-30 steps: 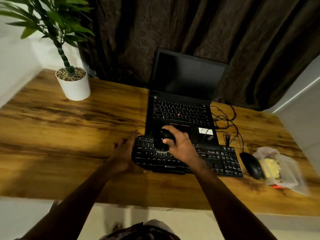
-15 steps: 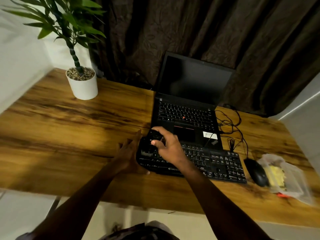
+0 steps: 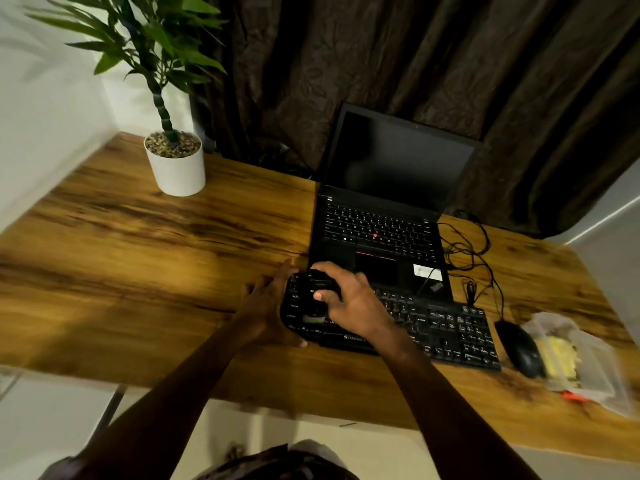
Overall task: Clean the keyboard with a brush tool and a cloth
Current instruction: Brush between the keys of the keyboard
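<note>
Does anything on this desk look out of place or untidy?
Two things: the black external keyboard lies askew, its far edge overlapping the open black laptop, and thin black cables sit tangled on the wooden desk beside it.

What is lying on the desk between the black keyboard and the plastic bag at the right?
In the head view, a black mouse lies between the keyboard and the plastic bag.

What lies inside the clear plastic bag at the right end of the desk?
The plastic bag holds something yellow, perhaps the cloth; blur and crumpled plastic hide what it is. Something orange shows at its near edge.
</note>
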